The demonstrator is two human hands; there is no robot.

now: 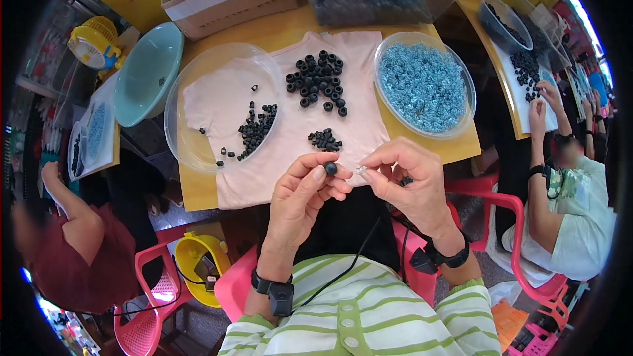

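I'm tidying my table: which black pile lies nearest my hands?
The small cluster beyond your left hand; the round-bead pile and the one in the clear tray lie farther off.

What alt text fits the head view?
A person's left hand holds a round black part; the right hand pinches a tiny clear piece, near a pink cloth. Black parts lie piled on the cloth, between a clear tray holding smaller black pieces and a clear bowl of blue pieces.

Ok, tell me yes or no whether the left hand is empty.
No, the left hand pinches a round black piece at its fingertips, above the near edge of the pink cloth.
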